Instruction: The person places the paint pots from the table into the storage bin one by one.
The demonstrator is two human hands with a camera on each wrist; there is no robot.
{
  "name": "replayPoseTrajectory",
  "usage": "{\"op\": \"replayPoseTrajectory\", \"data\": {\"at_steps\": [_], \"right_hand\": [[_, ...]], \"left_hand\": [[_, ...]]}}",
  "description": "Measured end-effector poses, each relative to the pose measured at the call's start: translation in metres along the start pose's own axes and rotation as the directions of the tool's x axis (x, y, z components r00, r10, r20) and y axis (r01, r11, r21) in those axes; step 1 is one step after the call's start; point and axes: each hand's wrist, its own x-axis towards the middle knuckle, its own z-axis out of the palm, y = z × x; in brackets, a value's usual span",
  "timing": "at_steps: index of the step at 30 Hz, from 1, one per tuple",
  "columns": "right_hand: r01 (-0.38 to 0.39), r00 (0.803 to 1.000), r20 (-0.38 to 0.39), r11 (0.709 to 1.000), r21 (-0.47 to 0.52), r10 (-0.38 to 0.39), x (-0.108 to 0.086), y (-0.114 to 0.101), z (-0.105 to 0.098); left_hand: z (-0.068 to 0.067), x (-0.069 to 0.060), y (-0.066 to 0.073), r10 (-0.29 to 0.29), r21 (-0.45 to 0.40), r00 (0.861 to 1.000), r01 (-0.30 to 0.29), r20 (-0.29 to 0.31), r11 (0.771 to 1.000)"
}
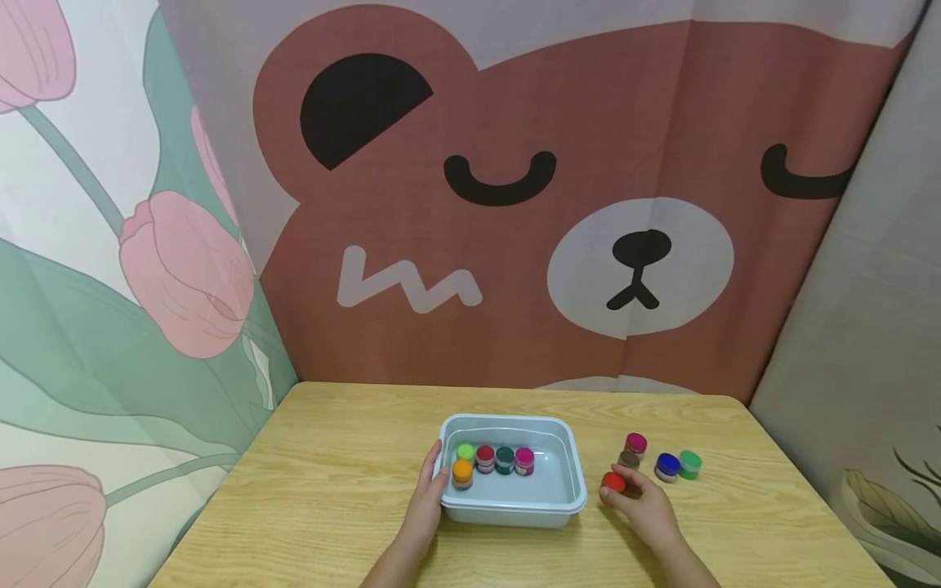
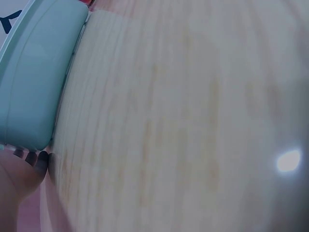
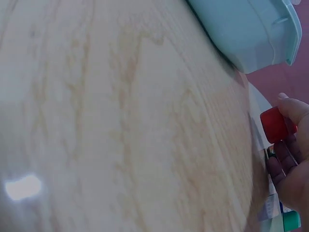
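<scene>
A light blue plastic tray point(image 1: 515, 513) stands on the table with several small paint pots inside, including an orange-lidded pot point(image 1: 462, 472) and a magenta-lidded pot point(image 1: 524, 460). My left hand point(image 1: 424, 502) grips the tray's left side, thumb at the rim and fingers along the outer wall. To the right of the tray, my right hand point(image 1: 648, 508) pinches a red-lidded paint pot point(image 1: 613, 483) between thumb and fingers. That red lid point(image 3: 275, 124) also shows in the right wrist view. Just behind the right hand sits a brown-lidded pot point(image 1: 628, 460), partly covered by the fingers.
Beyond the right hand stand a magenta-lidded pot point(image 1: 636, 443), a blue-lidded pot point(image 1: 667, 466) and a green-lidded pot point(image 1: 690, 464). The wooden table point(image 1: 331, 457) meets a bear-printed curtain point(image 1: 515, 327) at its back edge.
</scene>
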Motion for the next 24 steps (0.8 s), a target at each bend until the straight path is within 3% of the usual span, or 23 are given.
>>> {"op": "replayPoseTrajectory", "data": {"at_steps": [11,24], "right_hand": [[0.014,1.0,0.007,1.0,0.019,-0.014,0.0,-0.017,-0.01],[0.07,0.998,-0.005,0.997,0.021,-0.07,0.003,-0.043,-0.017]], "left_hand": [[0.0,-0.001,-0.001,0.028,0.01,1.0,-0.028,0.0,1.0],[-0.001,-0.002,0.001,-0.001,0.002,1.0,0.001,0.008,1.0]]}}
